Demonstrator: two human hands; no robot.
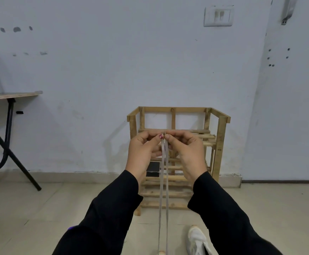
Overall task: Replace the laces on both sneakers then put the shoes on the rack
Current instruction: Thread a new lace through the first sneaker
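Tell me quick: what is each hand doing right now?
Left hand: closed, pinching the top end of one long grey flat shoelace strand.
Right hand: closed, pinching the top end of the other grey strand beside it.

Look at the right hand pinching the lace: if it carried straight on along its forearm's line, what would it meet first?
Probably the wooden rack, around its upper slats; the right hand, pinching the lace, is raised directly before it. Depth is unclear from one view.
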